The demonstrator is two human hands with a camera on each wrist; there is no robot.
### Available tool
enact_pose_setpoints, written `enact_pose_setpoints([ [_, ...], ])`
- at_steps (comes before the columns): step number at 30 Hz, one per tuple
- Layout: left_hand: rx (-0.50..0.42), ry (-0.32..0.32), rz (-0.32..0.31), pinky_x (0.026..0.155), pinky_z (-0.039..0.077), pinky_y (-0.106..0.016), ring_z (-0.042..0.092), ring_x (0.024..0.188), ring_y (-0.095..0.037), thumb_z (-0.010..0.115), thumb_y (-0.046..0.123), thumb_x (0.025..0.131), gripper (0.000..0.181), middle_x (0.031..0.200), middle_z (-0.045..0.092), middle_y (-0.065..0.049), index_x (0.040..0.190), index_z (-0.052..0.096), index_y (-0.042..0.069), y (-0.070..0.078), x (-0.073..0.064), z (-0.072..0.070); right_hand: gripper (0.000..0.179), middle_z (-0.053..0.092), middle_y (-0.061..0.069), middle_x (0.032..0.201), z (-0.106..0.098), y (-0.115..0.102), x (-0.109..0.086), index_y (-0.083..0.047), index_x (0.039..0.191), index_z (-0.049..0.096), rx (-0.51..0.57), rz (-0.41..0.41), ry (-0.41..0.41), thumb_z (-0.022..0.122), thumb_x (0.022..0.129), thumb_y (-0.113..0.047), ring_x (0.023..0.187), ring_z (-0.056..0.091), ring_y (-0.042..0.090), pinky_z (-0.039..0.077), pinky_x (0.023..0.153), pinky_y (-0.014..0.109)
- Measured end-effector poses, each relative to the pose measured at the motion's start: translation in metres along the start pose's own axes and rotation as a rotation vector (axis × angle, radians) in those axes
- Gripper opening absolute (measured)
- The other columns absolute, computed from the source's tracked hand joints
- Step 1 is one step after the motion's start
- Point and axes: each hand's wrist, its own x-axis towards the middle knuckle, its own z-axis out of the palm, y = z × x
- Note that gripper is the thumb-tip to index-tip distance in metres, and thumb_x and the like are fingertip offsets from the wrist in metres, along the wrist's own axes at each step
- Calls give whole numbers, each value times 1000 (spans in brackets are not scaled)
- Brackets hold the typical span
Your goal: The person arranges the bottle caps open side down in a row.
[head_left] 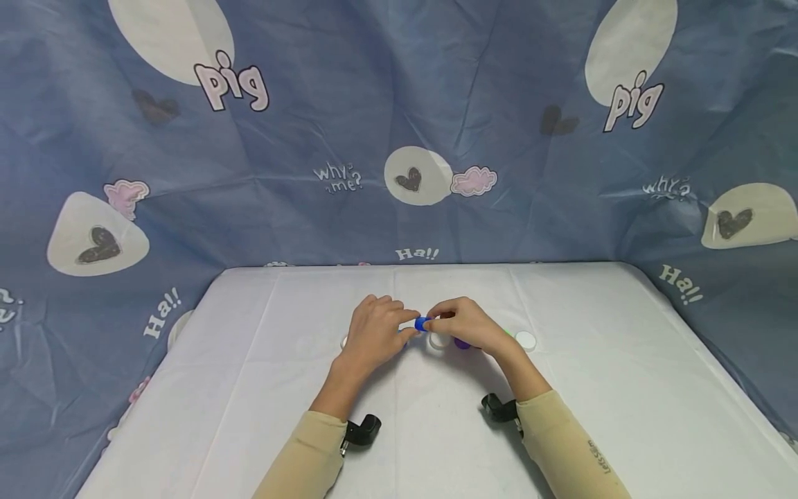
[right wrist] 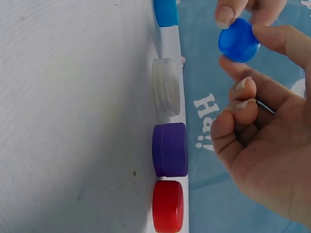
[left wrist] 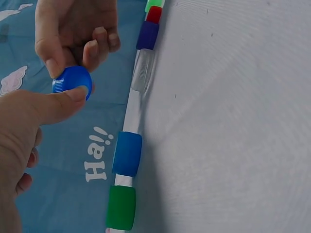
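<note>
Above the table, a blue bottle cap [head_left: 422, 324] is held between the two hands. My left hand [head_left: 376, 329] pinches it from the left, its thumb lying against the cap [left wrist: 73, 80] in the left wrist view. From the other side, my right hand [head_left: 469, 323] grips the same cap [right wrist: 238, 41] between thumb and index finger, the other fingers curled in. Below the hands a row of caps rests on the table: a clear one [right wrist: 166, 87], a purple one [right wrist: 170, 149], a red one [right wrist: 168, 206], a lighter blue one [left wrist: 128, 154] and a green one [left wrist: 121, 207].
A white cloth covers the table [head_left: 249, 416]. Near the right forearm lies a white cap [head_left: 526, 340], at the right end of the row. Behind the table hangs a blue printed curtain [head_left: 299, 125]. Black wrist cameras sit on both sleeves.
</note>
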Motion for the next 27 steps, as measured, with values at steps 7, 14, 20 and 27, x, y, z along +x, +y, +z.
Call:
enact_pose_setpoints([
  [7,-13,15,17,64,36,-28,55,67,-12,86,37,75,30,74,69,9,102,80,27,-1,-1,1,22,71,1,97,0,1,1,-21,97,78,20,0,-8,72,84,-37,86,59,17,48,74,32],
  [14,-30,7,-15,65,39,-28,55,67,-10,82,41,78,26,74,70,10,101,80,31,-3,-2,3,27,73,-1,103,-1,0,0,-21,104,78,-7,-10,18,72,85,-41,93,64,15,50,80,31],
  [20,-79,18,-65,68,44,-30,59,69,-11,79,41,82,23,78,75,10,101,80,29,-6,-2,1,27,61,5,81,1,-1,0,-21,109,77,-40,-62,48,74,86,-34,66,49,16,40,59,28],
  [27,-159,-26,-172,63,38,-25,42,58,-5,76,45,85,26,65,65,12,105,80,28,-9,-4,3,20,50,-3,72,8,-2,1,-20,105,78,-284,-245,214,77,87,-29,65,44,12,36,57,25],
])
